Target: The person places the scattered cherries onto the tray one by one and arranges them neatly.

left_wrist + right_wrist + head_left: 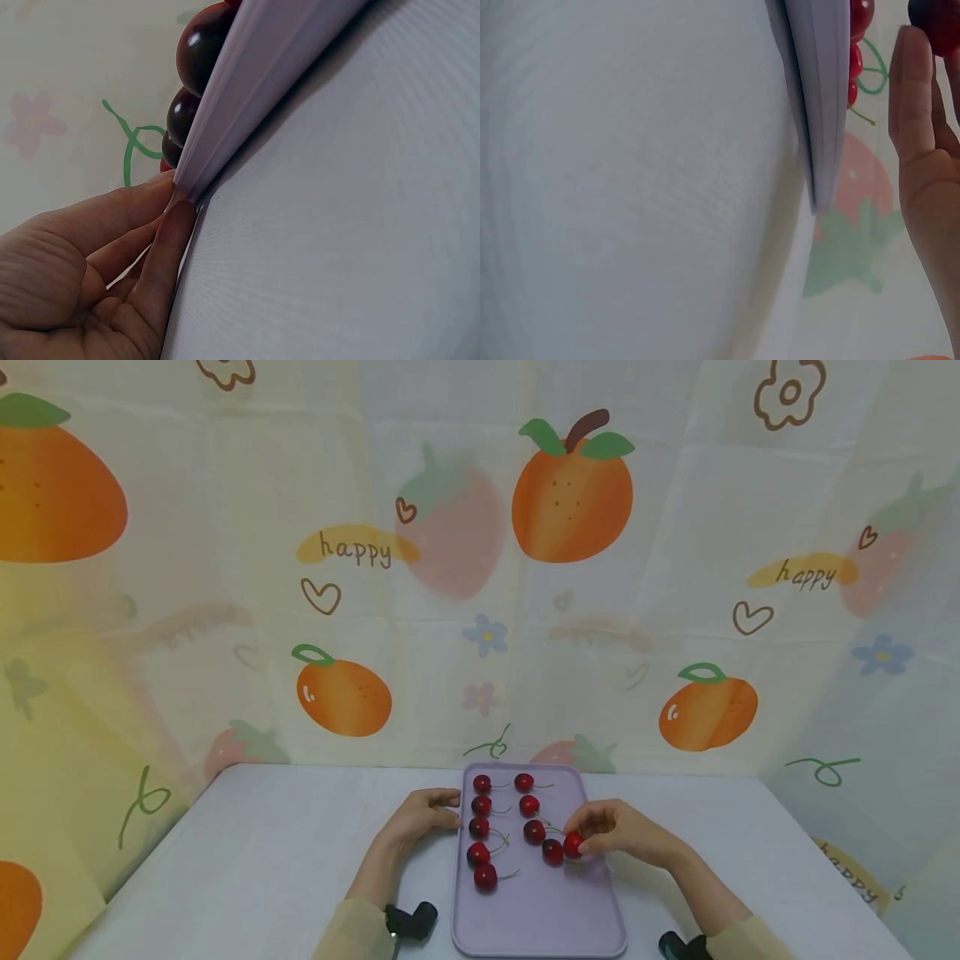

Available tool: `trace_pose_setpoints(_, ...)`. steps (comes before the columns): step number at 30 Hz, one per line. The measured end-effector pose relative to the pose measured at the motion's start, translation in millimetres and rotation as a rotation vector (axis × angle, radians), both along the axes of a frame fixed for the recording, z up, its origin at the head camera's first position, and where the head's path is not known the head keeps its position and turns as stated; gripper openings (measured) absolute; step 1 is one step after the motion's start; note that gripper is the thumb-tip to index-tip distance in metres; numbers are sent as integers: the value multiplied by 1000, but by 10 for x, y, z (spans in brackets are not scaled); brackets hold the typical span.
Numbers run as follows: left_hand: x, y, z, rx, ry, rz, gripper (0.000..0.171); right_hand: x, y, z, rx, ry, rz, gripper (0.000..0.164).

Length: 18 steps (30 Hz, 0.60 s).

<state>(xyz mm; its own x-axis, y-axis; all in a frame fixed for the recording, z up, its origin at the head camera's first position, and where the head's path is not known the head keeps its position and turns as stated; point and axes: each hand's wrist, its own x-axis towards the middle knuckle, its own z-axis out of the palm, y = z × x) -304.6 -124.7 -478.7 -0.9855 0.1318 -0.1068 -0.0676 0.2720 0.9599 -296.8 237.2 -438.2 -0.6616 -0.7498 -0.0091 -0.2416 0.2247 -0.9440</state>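
A lilac rectangular tray (536, 918) lies on the white tabletop, with dark red stemmed cherries in two columns. My left hand (422, 814) holds the tray's left rim; in the left wrist view, its thumb (172, 240) and fingers pinch the tray edge (247, 97). Over the tray's right side, my right hand (622, 831) pinches a cherry (573, 845) between thumb and fingertips. That cherry is right beside another cherry (552, 852), the lowest of the right column. In the right wrist view, the held cherry (937, 22) shows above the tray rim.
Several cherries form the left column, the nearest one (485, 877) lowest. Black wrist cameras sit at the left cuff (411, 922) and right cuff (682, 946). White tabletop (262, 860) extends on both sides of the tray. A fruit-patterned curtain (450, 677) hangs behind.
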Motion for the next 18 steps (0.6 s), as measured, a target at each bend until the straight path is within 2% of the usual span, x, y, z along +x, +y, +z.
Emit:
trace_pose_setpoints(11,16,2,12,11,7,1,54,50,-82,-22,90,6,67,27)
trace_pose_setpoints(18,16,4,2,15,17,-2,54,74,-72,-52,107,-10,101,26)
